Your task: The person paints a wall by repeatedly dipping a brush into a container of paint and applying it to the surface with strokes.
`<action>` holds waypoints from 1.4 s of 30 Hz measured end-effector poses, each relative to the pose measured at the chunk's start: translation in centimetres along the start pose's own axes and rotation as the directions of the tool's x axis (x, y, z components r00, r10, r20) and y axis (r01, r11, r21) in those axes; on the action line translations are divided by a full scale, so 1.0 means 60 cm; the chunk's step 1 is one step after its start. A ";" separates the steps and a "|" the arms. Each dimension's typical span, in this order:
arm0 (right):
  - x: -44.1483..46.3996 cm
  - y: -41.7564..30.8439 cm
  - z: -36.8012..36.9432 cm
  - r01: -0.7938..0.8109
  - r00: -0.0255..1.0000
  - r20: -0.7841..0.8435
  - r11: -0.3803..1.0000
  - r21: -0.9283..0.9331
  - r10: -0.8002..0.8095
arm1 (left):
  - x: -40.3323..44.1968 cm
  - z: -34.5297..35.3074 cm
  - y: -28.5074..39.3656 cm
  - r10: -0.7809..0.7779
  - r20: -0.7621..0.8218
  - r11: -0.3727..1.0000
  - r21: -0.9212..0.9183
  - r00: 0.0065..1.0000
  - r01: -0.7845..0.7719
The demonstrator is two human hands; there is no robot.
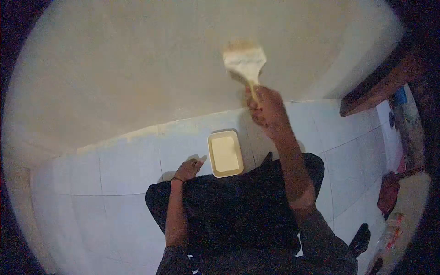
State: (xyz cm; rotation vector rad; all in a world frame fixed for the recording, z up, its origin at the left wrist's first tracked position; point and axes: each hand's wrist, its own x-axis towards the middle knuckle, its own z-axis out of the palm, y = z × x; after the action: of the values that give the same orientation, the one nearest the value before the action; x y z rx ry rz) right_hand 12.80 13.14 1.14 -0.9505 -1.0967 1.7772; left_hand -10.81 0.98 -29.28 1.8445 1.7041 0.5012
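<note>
My right hand is closed around the handle of a wide paintbrush. The brush is raised in front of the wall, its bristles pointing up and away from me. Whether the bristles touch the wall, I cannot tell. On the floor between my hands and the wall lies a shallow rectangular tray holding cream-coloured paint. My left hand hangs by my knee, just left of the tray, with nothing in it and its fingers loosely apart.
Pale tiles make up the floor, with cream marks along the wall's foot. At the right, a dark wooden piece juts out above the floor. A dark red cloth and a clear plastic item with red print lie at the right edge.
</note>
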 end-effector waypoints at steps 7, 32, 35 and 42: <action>0.015 -0.128 0.031 0.409 0.912 0.071 0.909 -0.082 -0.404 | -0.003 -0.038 0.055 -0.185 0.121 0.982 -0.019 0.975 0.188; 0.052 0.166 -0.103 -0.438 0.899 0.015 0.898 0.046 0.438 | -0.002 -0.063 0.070 -0.103 0.155 0.993 0.074 0.983 0.092; 0.071 0.198 -0.122 -0.557 0.826 0.074 0.788 0.264 0.559 | -0.002 -0.060 0.065 -0.135 0.171 0.989 0.078 0.976 0.124; 0.116 0.310 -0.205 -0.298 0.932 0.153 0.934 -0.195 0.329 | -0.006 -0.091 0.106 0.021 0.202 0.950 0.301 0.979 -0.082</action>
State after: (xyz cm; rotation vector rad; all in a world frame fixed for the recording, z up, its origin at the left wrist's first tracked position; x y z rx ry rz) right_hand 16.46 17.97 -21.39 -1.1337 -1.2843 2.0914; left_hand -9.35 1.31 -21.01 2.0831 1.6752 0.0667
